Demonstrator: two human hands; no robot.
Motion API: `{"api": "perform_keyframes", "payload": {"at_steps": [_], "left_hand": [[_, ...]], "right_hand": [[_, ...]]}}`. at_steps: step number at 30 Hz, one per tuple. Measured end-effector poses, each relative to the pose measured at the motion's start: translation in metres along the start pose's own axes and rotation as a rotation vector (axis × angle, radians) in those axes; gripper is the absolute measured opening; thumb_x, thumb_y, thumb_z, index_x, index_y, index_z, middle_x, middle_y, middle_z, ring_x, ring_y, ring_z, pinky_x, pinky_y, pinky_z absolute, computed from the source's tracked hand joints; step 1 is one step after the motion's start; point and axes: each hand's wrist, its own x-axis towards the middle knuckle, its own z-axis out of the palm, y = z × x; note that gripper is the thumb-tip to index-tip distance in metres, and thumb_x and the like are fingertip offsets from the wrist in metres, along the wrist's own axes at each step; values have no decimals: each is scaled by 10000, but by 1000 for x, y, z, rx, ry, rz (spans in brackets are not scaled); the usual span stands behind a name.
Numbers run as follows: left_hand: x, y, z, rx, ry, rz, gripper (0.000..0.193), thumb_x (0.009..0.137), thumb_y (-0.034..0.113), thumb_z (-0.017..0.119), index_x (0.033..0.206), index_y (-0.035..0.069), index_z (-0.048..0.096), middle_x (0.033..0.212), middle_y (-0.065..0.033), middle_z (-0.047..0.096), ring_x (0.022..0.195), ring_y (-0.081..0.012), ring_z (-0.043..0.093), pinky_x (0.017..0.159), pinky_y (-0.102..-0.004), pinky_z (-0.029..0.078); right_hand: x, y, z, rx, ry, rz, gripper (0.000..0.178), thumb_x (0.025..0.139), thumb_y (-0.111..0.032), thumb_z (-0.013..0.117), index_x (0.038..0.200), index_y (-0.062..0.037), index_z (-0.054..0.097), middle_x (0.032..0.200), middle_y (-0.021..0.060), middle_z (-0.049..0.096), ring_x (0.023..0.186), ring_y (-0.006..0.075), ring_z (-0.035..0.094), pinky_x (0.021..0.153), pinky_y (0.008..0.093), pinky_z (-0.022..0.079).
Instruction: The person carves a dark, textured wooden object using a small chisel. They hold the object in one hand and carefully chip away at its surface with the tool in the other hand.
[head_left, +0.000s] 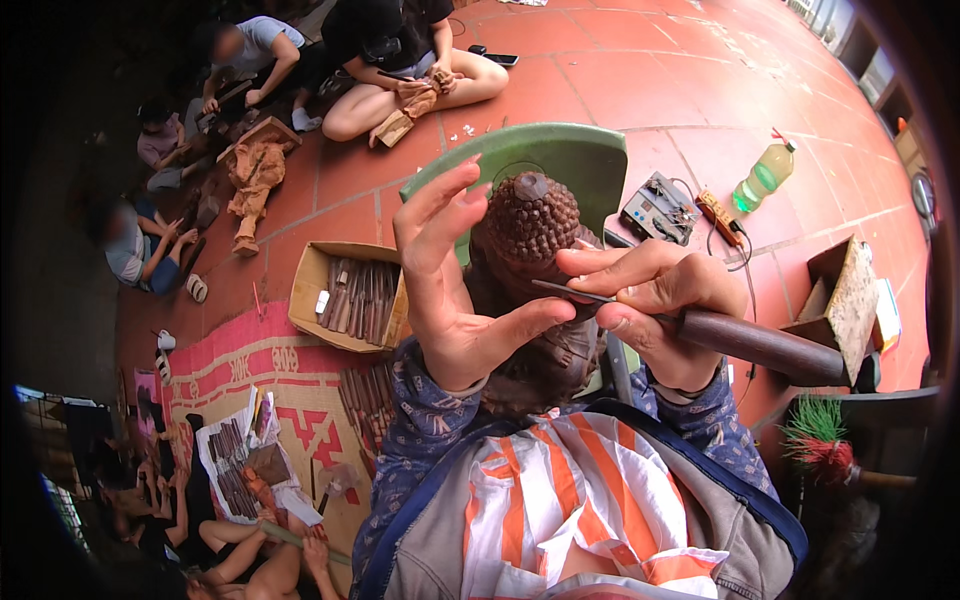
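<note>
A dark brown carved Buddha figure (527,220) with rows of curled hair stands close in front of me. My right hand (690,285) grips a carving chisel (765,345) by the base of its thin metal blade. Its round dark wooden handle points to the right. The blade crosses in front of the figure's face area and hides part of it. My left hand (445,300) is open beside the figure's left side, fingers spread upward. Its thumb reaches just under the blade; whether they touch I cannot tell. Both my forearms wear blue patterned sleeves.
Behind the figure curves a green plastic chair-like back (590,150). To the left are a cardboard box (325,262) of chisels and a patterned mat (235,350). Right are a power unit (658,210), power strip (720,218), bottle (768,172) and wooden box (835,300). Several people carve nearby.
</note>
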Motion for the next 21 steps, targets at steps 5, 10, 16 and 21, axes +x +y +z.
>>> {"api": "perform_keyframes", "payload": {"at_steps": [5, 10, 16, 21], "left_hand": [[-10, 18, -13, 271, -44, 67, 198, 721, 209, 794, 873, 165, 675, 1122, -91, 480, 1104, -286, 492, 1038, -526, 337], [-6, 14, -21, 252, -25, 58, 311, 682, 202, 821, 930, 125, 650, 1154, -109, 474, 1115, -281, 493, 1046, -498, 339], [8, -1, -11, -88, -14, -210, 944, 589, 354, 867, 1336, 45, 381, 1325, -154, 418, 1247, -295, 435, 1078, -448, 319], [14, -2, 3, -214, -100, -430, 1012, 617, 298, 882, 1394, 23, 295, 1336, -162, 432, 1232, -235, 451, 1055, -355, 348]], "right_hand": [[-1, -4, -5, -9, -159, 30, 180, 730, -5, 771, 780, 10, 599, 879, 227, 684, 845, 313, 697, 752, 340, 557], [-5, -6, -10, 201, -199, 101, 336, 797, -237, 749, 908, 66, 655, 997, 285, 657, 931, 352, 677, 834, 372, 529], [15, -13, -25, -23, -295, -11, 331, 820, -313, 705, 831, 13, 646, 1075, 311, 612, 982, 361, 649, 855, 384, 501], [32, -23, -30, -87, -403, 105, 376, 867, -325, 635, 714, 2, 531, 1085, 353, 553, 1066, 409, 573, 973, 494, 423]]}}
